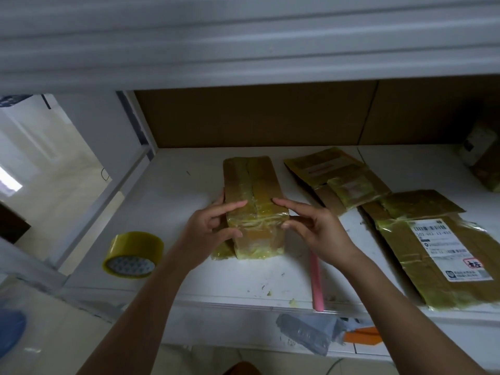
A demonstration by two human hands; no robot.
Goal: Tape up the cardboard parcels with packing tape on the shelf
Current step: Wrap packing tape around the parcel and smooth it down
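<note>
right now my left hand (209, 226) and right hand (315, 230) clasp the parcel (254, 201) at centre frame; stiff, light, slick with tape, so i'd hold its edges.

Cardboard parcel (254, 201) w/ glossy, wrinkly tape; tape roll (134, 254) shiny plastic; shelf (189, 266) smooth white, scuffed.

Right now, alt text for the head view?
Both hands, left hand and right hand, hold a taped cardboard parcel on a white shelf. A yellow tape roll lies left; flattened parcels lie right.
</note>
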